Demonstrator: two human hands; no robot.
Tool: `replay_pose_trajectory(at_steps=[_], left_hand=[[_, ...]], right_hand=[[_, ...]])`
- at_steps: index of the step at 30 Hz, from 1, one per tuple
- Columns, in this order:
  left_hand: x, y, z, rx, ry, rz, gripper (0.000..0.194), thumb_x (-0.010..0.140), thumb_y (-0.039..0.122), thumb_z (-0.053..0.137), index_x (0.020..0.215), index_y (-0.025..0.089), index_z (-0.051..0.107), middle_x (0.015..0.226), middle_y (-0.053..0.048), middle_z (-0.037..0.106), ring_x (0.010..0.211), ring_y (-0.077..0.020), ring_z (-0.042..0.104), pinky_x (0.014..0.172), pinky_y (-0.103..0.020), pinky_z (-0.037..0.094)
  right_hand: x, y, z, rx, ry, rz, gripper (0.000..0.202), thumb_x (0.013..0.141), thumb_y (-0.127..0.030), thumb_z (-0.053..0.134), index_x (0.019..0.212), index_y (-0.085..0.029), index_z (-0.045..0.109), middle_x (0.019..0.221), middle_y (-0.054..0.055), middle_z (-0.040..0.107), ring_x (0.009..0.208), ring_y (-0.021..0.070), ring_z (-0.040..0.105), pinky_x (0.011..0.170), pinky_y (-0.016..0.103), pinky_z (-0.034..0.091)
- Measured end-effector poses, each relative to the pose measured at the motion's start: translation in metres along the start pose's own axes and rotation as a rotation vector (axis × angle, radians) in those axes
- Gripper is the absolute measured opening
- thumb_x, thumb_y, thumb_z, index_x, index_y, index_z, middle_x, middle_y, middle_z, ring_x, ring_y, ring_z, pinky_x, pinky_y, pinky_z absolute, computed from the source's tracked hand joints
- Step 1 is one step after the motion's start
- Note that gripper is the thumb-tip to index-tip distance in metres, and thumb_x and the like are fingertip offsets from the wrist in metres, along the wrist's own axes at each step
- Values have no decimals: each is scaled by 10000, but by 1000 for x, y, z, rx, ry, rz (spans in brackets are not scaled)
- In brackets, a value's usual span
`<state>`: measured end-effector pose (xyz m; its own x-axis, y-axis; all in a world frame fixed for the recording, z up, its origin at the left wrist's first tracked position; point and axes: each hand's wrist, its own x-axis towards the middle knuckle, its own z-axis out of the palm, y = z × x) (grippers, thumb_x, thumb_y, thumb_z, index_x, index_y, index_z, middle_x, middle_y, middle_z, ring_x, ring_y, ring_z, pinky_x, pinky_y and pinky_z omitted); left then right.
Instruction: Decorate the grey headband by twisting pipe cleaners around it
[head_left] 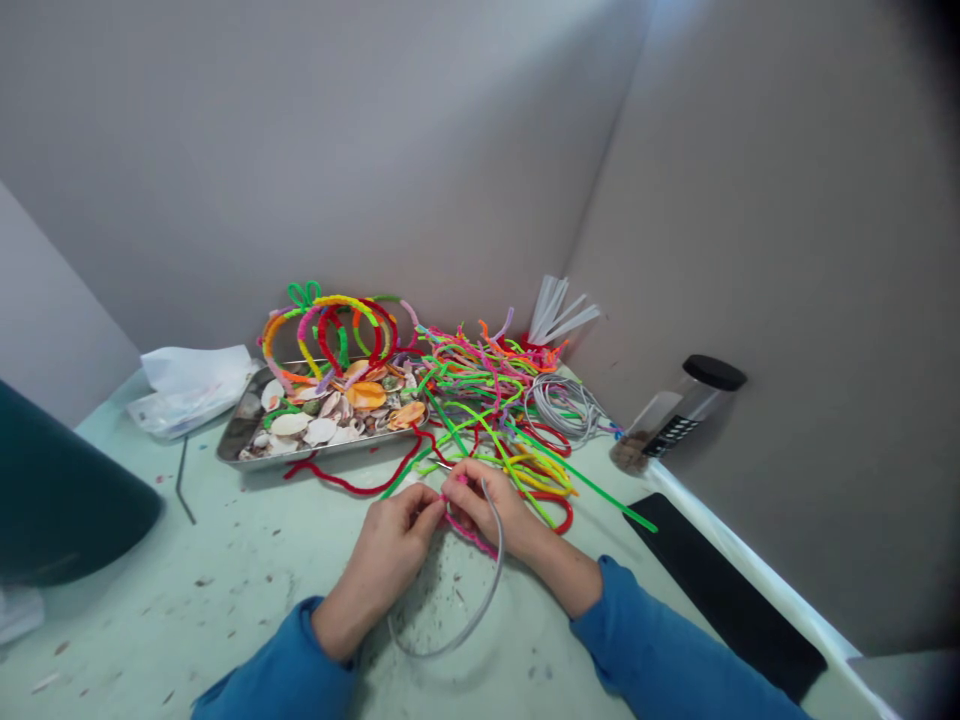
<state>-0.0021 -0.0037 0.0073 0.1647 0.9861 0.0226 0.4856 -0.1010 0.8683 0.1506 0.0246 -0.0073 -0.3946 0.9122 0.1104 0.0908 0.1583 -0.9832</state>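
My left hand (397, 540) pinches a pink pipe cleaner (471, 536) near the front middle of the table. Close beside it, my right hand (491, 502) has its fingers closed on the same pink pipe cleaner. A grey headband-like hoop (480, 612) curves down from my hands over the table, and part of it is hidden behind my fingers. Just beyond the hands lie a dark red pipe cleaner (352, 488) and a pile of green, yellow and pink pipe cleaners (487, 370).
A metal tray (262, 462) holds shells, with colourful wrapped hoops (352, 300) standing in it. Grey wire coils (566, 410), white strips (555, 312), a black-lidded jar (686, 410) and a black mat (720, 590) are to the right. A dark green cylinder (67, 500) stands left.
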Motion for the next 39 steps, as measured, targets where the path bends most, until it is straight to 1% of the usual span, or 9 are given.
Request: replay_pose_trajectory(at_steps=[4,8,14,19,22,26,31,34,39], left_hand=[[0,-3,1,-10,27,0,274,788,374,461,708,159,611,628,-7,588,587,-139,485,534,-225,330],[1,-6,1,-19,25,-6,272,786,374,470,684,154,595,616,-7,576,581,-135,479,538,-225,332],[2,-8,3,-116,-39,-27,312,791,406,468,643,156,582,578,2,567,517,-114,449,489,-209,310],[2,-9,3,-127,-37,-2,308,789,401,476,640,156,588,587,2,570,530,-113,454,497,-206,323],[3,-11,4,-121,-31,23,289,787,394,480,675,155,599,618,-7,585,563,-123,478,518,-209,342],[3,-15,5,-127,-44,31,231,762,353,512,783,149,616,637,-9,587,573,-126,486,525,-210,349],[2,-15,4,-23,-8,83,151,739,239,496,776,156,616,575,26,523,518,-102,421,507,-208,313],[1,-12,3,62,23,71,140,741,251,502,742,163,611,536,42,489,493,-97,398,483,-207,281],[0,-9,3,187,42,88,129,753,262,512,737,171,603,574,27,544,516,-109,447,508,-213,301]], right_hand=[[0,-1,0,-43,13,-54,245,812,-392,554,738,-161,518,584,-41,461,508,74,403,471,184,322],[-1,-2,0,-9,-20,-25,243,834,-396,519,757,-166,513,564,-48,455,466,70,389,445,184,313],[-2,-2,0,50,-65,23,263,830,-422,515,758,-170,502,528,-54,446,443,75,394,415,184,307],[-2,-3,0,45,-63,22,240,838,-394,510,755,-168,504,533,-51,456,443,72,388,422,184,311],[-2,-4,0,30,-45,10,226,839,-374,508,744,-169,502,538,-49,455,444,73,392,423,188,313],[0,-4,1,48,-15,6,211,831,-351,514,727,-169,488,540,-50,451,444,71,408,426,184,322],[1,-2,1,69,-19,8,218,831,-359,515,728,-171,475,526,-56,449,425,68,402,409,180,315],[0,-2,2,57,-44,11,227,837,-370,506,730,-174,464,524,-57,446,421,70,398,405,184,308],[-1,-5,0,-38,-30,-25,221,835,-349,512,715,-167,478,559,-48,450,483,75,403,460,190,317]])
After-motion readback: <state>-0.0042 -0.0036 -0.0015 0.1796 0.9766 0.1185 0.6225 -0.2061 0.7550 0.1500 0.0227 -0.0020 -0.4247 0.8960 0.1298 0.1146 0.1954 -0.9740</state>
